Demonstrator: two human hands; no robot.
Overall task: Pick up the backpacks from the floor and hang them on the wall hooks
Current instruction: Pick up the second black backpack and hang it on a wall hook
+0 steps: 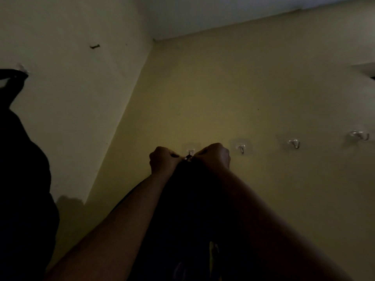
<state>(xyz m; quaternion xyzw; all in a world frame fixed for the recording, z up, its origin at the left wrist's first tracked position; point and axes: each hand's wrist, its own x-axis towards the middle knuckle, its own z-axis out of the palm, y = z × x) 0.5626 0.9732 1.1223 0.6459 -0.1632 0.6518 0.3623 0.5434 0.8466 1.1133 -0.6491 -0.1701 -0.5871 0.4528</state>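
Observation:
In dim light a dark backpack (188, 209) hangs between my forearms against the yellow wall. My left hand (162, 160) and my right hand (215, 156) are both closed on its top loop, held right at a clear adhesive hook (190, 152). Whether the loop sits on the hook is hidden by my fingers. Another dark backpack (22, 179) hangs at the far left on the side wall from a hook (23, 68).
Three bare adhesive hooks run to the right along the wall: one (241, 148), another (294, 143), the last (359, 135). A nail (94, 46) sticks out of the left wall. The room corner (142, 84) lies left of my hands.

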